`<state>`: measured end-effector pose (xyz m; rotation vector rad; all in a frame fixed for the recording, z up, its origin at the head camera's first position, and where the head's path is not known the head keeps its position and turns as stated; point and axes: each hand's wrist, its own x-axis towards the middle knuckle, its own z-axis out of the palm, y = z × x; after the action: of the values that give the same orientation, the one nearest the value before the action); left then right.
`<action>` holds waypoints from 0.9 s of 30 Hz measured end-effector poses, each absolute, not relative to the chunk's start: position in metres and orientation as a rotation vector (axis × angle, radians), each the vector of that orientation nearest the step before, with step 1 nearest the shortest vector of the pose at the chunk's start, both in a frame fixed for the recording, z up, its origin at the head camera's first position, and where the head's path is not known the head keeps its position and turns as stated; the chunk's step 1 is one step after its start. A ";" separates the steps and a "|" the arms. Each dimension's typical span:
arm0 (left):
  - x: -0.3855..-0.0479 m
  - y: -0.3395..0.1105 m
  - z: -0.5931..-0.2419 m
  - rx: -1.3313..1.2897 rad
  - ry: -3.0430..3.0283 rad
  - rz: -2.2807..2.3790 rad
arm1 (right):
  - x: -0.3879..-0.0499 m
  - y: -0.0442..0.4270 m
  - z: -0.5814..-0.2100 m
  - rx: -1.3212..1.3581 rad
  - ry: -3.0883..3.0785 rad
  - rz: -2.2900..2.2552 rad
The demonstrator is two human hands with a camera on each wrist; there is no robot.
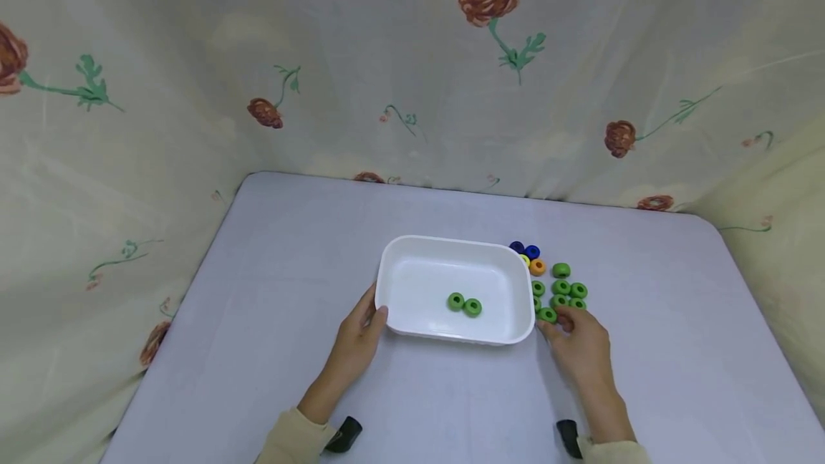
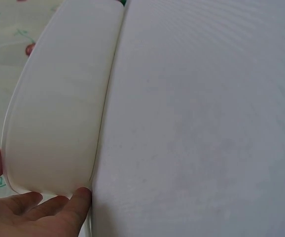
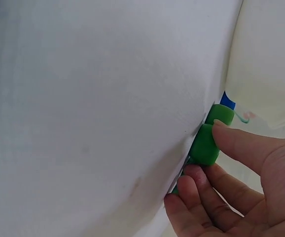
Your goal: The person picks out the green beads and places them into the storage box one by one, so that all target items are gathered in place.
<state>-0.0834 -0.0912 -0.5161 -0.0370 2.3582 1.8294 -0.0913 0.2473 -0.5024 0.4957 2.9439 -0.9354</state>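
A shallow white tray (image 1: 454, 249) lies on the table with two green beads, one of them this bead (image 1: 473, 307), side by side inside it. My left hand (image 1: 357, 335) holds the tray's left end, thumb at the rim and fingers against the outer wall (image 2: 49, 123). Just off the tray's right end, my right hand (image 1: 583, 349) has thumb and fingers at a green bead (image 3: 204, 144), pinching it near the tabletop. Several more green beads (image 1: 561, 288) are grouped beyond that hand. The tray's right side partly covers a few beads.
Behind the green beads, by the tray's far right corner, sit two blue beads (image 1: 531, 252), an orange bead (image 1: 538, 267) and a partly hidden yellow bead (image 1: 526, 260). A white cloth (image 1: 290, 249) covers the table. Flowered fabric (image 1: 361, 41) hangs behind and at both sides.
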 end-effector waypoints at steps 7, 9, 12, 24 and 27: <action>-0.083 -0.092 -0.517 -0.030 2.355 1.837 | -0.091 0.246 -0.503 0.482 2.972 -0.917; -0.083 -0.092 -0.517 -0.032 2.359 1.834 | -0.091 0.246 -0.503 0.483 2.977 -0.912; -0.083 -0.091 -0.518 -0.031 2.366 1.834 | -0.090 0.247 -0.503 0.489 2.978 -0.912; -0.085 -0.092 -0.520 0.018 2.380 1.844 | -0.089 0.251 -0.490 0.501 3.006 -0.945; -0.085 -0.092 -0.520 0.012 2.374 1.844 | -0.089 0.251 -0.483 0.475 3.035 -0.948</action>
<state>-0.0849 -0.0923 -0.5203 0.0118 2.3737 1.8440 -0.0894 0.2513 -0.4830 0.4755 3.0351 -0.9483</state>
